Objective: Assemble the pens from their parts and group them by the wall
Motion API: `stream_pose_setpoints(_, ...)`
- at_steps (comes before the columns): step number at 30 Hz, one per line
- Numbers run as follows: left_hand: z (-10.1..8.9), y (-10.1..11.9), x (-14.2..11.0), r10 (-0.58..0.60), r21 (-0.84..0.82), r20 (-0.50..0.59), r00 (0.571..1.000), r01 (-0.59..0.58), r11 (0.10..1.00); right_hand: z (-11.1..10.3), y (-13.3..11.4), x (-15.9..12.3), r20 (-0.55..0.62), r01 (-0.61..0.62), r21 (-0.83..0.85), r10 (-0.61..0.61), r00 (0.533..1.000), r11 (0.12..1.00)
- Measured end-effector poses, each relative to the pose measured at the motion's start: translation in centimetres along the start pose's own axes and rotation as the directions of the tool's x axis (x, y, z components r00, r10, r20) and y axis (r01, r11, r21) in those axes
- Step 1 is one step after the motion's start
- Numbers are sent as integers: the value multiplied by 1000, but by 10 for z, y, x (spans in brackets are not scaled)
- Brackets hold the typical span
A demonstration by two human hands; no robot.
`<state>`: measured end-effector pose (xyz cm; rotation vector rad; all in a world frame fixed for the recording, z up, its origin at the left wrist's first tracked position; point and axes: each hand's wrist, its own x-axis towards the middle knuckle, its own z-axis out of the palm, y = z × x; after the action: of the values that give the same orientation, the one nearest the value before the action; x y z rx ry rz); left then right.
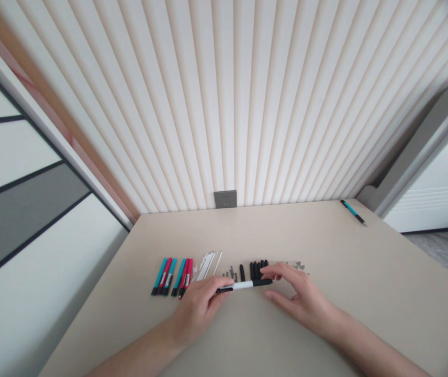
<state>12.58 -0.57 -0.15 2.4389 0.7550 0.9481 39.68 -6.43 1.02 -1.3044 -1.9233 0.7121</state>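
Note:
A thin white refill with black ends (243, 285) lies level just above the table, held at both ends. My left hand (200, 306) pinches its left black tip. My right hand (302, 298) pinches its right black end with thumb and forefinger, the other fingers spread. Just behind the hands lie a row of black caps (258, 267), several white refill tubes (207, 264) and small grey parts (232, 273).
A row of teal and red pen barrels (172, 276) lies at the left on the beige table (365, 283). One teal pen (353, 211) lies alone at the far right corner. A grey wall socket (225, 199) sits in the ribbed wall behind.

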Motion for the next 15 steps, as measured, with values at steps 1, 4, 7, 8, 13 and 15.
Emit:
stream_pose_setpoints(1,0,0,0,3,-1,-4,1000,-3,1000,0,0,0,-7,10,-4,-10,1000,1000)
stream_pose_setpoints(4,0,-1,0,25,12,-8,1000,-25,1000,2,0,-1,-21,7,-14,-7,1000,1000)
stream_pose_setpoints(7,0,0,1,49,32,-11,999,-49,998,3,-1,0,-27,-40,-36,39,999,999)
stream_pose_setpoints(8,0,0,1,55,35,-12,998,-54,998,3,-2,1,-28,-53,-45,52,998,998)
stream_pose_setpoints(13,-1,2,2,64,33,-7,998,-63,997,3,-4,2,-22,-6,-100,3,1000,995)
stream_pose_setpoints(15,-1,2,2,64,35,-3,998,-64,997,5,-3,1,-8,39,-123,-40,999,992)
